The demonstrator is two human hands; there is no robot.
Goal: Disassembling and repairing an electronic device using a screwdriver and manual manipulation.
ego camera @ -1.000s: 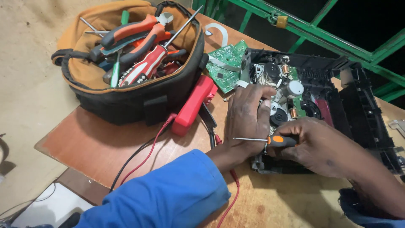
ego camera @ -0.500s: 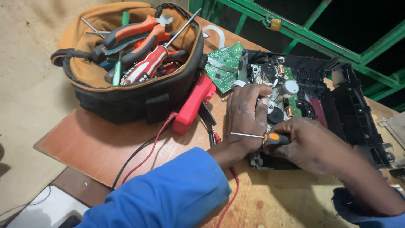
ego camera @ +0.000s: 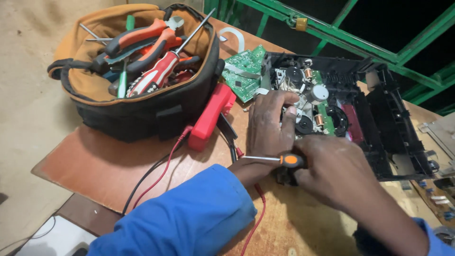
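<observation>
- A person in blue sleeves leaned over a wooden tabletop (ego camera: 95, 161), both hands at an opened black electronic device (ego camera: 379, 128).
- The left hand (ego camera: 272, 125) lay flat on the near left part of the device, fingers spread over its exposed mechanism and grasping nothing, fingertips touching the parts by a green circuit strip.
- The right hand (ego camera: 339, 173) was clenched around a small screwdriver (ego camera: 275, 159) with an orange-and-black handle; its thin metal shaft pointed left, crossing just above the left wrist.
- Where the screwdriver's tip ended could not be told against the wrist.
- The device sat on the right half of the tabletop, its cover off, showing round black parts, copper coils and a white disc.
- A loose green circuit board (ego camera: 244, 71) lay touching the device's left edge.
- A red meter (ego camera: 211, 116) lay between the device and a tool bag (ego camera: 142, 109), its red and black leads (ego camera: 156, 178) trailing across the tabletop toward the near edge.
- The black-and-tan tool bag stood at the far left, open and filled with red-handled pliers and screwdrivers.
- A green metal railing (ego camera: 360, 42) ran behind the tabletop.
</observation>
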